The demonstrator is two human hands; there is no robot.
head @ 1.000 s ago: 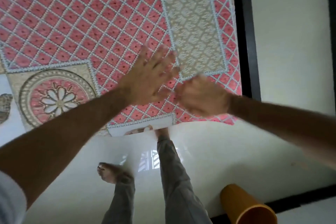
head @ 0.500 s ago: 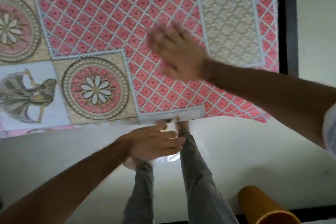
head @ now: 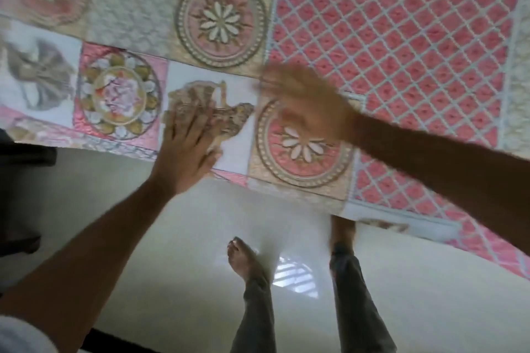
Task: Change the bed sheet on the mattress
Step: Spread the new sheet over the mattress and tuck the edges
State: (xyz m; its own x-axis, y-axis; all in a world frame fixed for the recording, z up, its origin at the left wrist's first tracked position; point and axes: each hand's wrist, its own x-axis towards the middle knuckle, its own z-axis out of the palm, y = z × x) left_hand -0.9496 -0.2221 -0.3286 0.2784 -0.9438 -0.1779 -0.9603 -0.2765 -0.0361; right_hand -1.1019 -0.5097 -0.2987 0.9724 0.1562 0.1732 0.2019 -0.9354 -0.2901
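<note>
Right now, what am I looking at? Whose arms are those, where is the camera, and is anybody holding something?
There is no machine here, just a person making a bed. The camera sits on the person's head and looks down, so you see their own arms reaching out and, lower down, their legs and bare feet on a shiny white floor.

The big patterned cloth is the bed sheet. It has pink diamonds on one side and squares with flowers and circles on the other.

The left hand lies flat with straight fingers on the sheet near its edge. The right hand is spread open over the sheet and looks blurry, so whether it touches the cloth is hard to say. Neither hand is gripping anything; it looks like they are smoothing the sheet.
</note>
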